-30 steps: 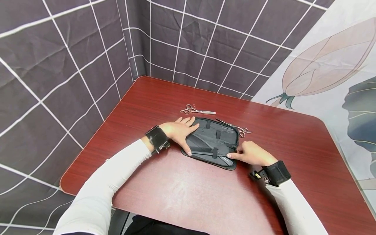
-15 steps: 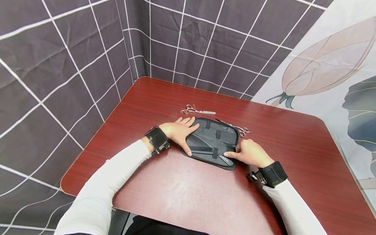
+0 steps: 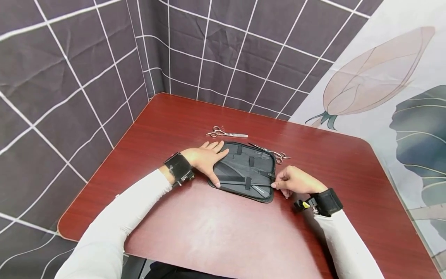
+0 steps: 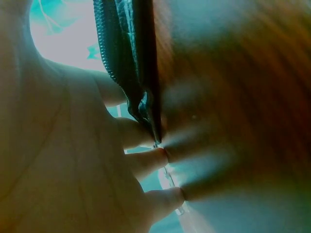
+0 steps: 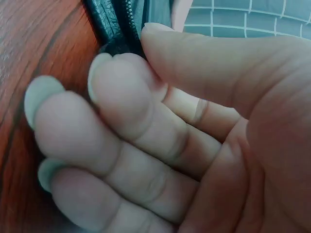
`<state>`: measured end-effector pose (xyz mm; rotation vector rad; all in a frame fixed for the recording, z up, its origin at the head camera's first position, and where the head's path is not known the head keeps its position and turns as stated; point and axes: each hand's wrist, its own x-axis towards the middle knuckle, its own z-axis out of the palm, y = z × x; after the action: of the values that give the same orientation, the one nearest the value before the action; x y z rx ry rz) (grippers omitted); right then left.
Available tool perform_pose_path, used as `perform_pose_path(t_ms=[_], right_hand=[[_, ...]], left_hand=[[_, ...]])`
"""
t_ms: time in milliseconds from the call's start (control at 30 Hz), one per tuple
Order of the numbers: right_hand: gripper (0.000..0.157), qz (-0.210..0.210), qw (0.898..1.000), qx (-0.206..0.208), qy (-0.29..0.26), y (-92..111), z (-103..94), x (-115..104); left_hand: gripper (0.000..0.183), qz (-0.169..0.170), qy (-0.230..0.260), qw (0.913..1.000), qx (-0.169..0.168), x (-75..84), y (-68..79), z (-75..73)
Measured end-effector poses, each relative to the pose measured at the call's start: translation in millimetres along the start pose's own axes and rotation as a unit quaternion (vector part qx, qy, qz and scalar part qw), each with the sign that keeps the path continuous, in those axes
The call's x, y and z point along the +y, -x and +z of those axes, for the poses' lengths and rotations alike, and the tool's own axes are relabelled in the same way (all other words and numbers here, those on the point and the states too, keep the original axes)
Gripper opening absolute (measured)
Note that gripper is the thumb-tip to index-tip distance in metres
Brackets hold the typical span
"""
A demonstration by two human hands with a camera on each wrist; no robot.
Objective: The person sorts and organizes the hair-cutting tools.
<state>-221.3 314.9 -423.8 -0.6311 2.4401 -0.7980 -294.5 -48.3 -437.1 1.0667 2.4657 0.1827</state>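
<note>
An unfolded black zippered scissor case (image 3: 237, 164) with elastic loops lies flat on the table. A grey flat item (image 3: 259, 191) shows in its near right corner. Across the case's left end, my left hand (image 3: 205, 158) lies with spread fingers, thumb on the near edge. The left wrist view shows its straight fingers beside the zipper teeth (image 4: 104, 53). My right hand (image 3: 296, 180) is at the case's right edge, pinching it between thumb and curled index finger. In the right wrist view the thumb (image 5: 194, 58) lies at the zippered edge (image 5: 129, 22); the exact grip point is hidden.
A pair of thinning scissors (image 3: 230, 134) lies behind the case. Another pair of scissors (image 3: 273, 152) lies along the case's far right edge, close to it. The red-brown table (image 3: 181, 120) meets grid-patterned curtains (image 3: 223, 58) at the back and left.
My right thumb has slid off the case's inner face to its right edge, and the right fingers have shifted. The left hand stays on the case. The head view has shifted slightly.
</note>
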Motion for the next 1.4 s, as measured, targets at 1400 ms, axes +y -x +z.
perform_pose_path(t_ms=[1400], right_hand=[[0.03,0.062,0.998,0.016,0.025,-1,8.6,-23]], left_hand=[[0.111,-0.007,0.008,0.9999,0.008,0.8,1.8,0.6]])
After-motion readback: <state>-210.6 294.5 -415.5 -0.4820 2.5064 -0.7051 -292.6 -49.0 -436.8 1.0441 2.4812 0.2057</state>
